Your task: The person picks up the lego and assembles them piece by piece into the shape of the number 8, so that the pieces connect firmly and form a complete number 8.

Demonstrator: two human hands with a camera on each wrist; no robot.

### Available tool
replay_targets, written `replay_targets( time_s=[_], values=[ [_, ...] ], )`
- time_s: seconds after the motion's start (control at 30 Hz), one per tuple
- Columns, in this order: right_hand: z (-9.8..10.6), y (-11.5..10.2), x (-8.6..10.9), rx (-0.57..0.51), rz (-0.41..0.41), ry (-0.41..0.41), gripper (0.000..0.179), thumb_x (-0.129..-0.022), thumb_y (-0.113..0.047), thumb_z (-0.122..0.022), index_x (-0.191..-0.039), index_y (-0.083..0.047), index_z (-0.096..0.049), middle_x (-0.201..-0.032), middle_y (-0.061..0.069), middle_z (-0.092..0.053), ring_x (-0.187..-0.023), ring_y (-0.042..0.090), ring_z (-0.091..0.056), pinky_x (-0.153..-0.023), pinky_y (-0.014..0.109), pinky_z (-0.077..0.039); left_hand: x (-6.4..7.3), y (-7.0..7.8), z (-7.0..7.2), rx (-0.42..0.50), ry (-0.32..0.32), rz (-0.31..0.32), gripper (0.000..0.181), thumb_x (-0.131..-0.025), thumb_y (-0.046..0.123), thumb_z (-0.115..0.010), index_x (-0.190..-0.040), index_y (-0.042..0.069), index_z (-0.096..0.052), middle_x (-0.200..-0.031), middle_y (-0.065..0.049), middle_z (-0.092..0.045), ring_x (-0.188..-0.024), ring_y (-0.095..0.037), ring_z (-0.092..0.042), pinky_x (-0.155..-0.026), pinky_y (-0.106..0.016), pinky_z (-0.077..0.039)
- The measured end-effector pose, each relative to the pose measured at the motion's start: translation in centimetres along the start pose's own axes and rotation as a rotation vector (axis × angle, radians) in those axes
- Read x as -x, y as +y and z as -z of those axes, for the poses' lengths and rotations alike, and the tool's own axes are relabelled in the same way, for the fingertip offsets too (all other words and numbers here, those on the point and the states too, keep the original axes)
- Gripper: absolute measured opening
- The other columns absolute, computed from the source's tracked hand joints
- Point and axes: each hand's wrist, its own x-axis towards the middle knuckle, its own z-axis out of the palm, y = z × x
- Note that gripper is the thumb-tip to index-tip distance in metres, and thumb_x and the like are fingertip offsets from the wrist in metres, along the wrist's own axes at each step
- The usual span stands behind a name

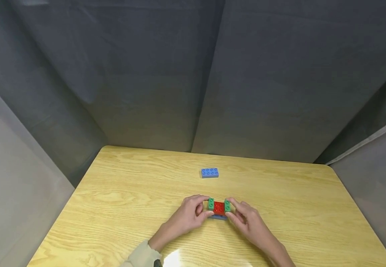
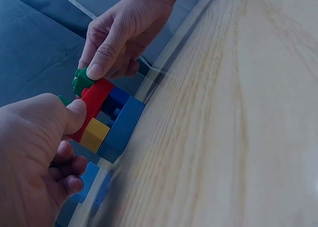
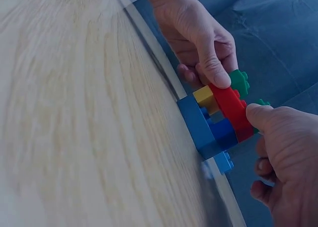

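In the middle of the table's near half stands a small brick build. Its base is a long blue brick [image 2: 122, 130], bearing a yellow brick [image 2: 95, 135] at the left end and a darker blue brick [image 3: 224, 132] at the right, with a gap between. A red brick [image 1: 218, 208] bridges them. Two small green bricks sit at its ends. My left hand [image 1: 191, 213] pinches the left green brick [image 1: 211, 204] between thumb and index finger. The right green brick [image 1: 227, 205] is pinched likewise by my right hand [image 1: 251, 224]. Both thumbs reach the red brick's near side.
Behind the build lies a loose blue brick [image 1: 210, 172] with studs up. The wooden table [image 1: 129, 178] has rounded far corners. Grey curtains [image 1: 146, 74] hang behind it and along both sides.
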Motion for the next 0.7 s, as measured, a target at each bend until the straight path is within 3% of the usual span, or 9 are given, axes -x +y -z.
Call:
replay_targets(
  time_s=[0.37,0.7],
  values=[
    [-0.7,0.4,0.1,-0.038,0.024,0.031,0.045,-0.091,0.000,-0.077,-0.134,0.007,-0.065,-0.070,-0.018,-0.041,-0.058,-0.007,-0.030,-0.046,0.017,-0.035,0.1,-0.3,0.0,0.009,0.012,0.002,0.044,-0.100,0.031,-0.073,-0.134,0.004,-0.066,-0.068,0.008,-0.047,-0.055,0.001,-0.038,-0.053,-0.017,-0.037],
    [-1.8,0.7,0.5,-0.184,-0.089,0.059,0.043,-0.097,-0.001,-0.072,-0.139,0.002,-0.062,-0.075,-0.012,-0.053,-0.058,-0.003,-0.040,-0.047,0.020,-0.040,-0.3,-0.3,-0.1,-0.002,0.009,0.005,0.044,-0.100,0.032,-0.073,-0.134,0.005,-0.066,-0.067,0.008,-0.047,-0.054,0.001,-0.038,-0.053,-0.016,-0.037]
  ],
)
